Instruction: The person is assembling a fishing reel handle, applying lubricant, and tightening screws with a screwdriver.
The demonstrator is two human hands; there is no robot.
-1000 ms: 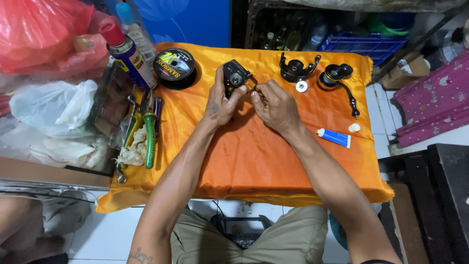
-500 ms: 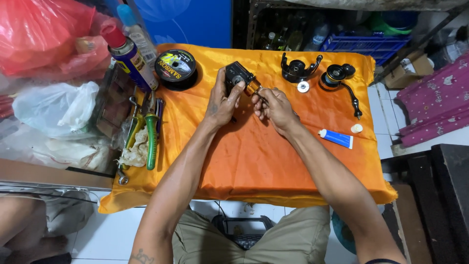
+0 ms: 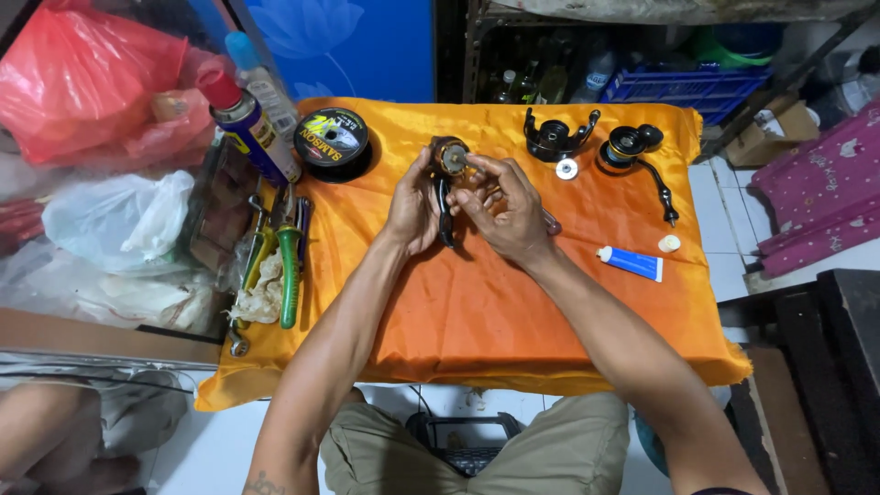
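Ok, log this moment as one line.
left hand: holds reel body | right hand: fingers at reel body | surface: orange cloth | nearby: blue tube

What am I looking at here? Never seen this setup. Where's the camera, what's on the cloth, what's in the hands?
No machine here: a person works with two bare hands, and the single camera sits on their head, looking down. The left hand and right hand together hold a small black fishing reel body over a table covered with an orange cloth. On the cloth lie a line spool, a black reel rotor with a small washer beside it, a reel spool with a crank handle, and a blue tube with its cap off nearby. At the left edge are green-handled pliers, a rag and a spray can. Plastic bags sit further left.
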